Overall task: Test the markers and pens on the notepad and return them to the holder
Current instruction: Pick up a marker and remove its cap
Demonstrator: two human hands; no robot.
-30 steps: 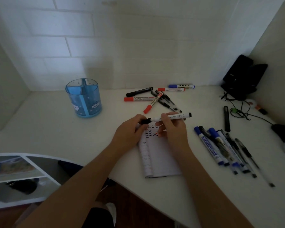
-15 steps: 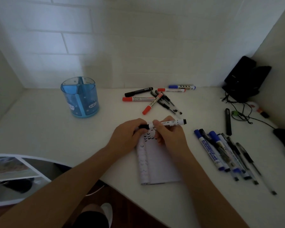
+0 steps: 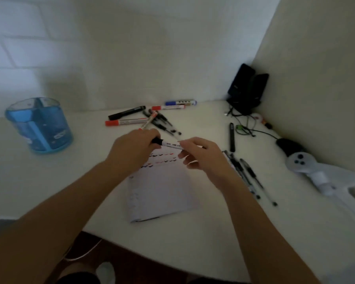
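Holder: one
Notepad: one
Held marker: one
Markers lying behind: five
Pens: too blurred to count

Left hand curled, right hand pinching — both on marker.

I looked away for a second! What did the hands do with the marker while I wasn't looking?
Not much. The left hand and right hand have moved a little apart, so more of the marker shows between them. Both still hold it over the notepad. The blue holder and the loose pens stayed put; only the view swung right.
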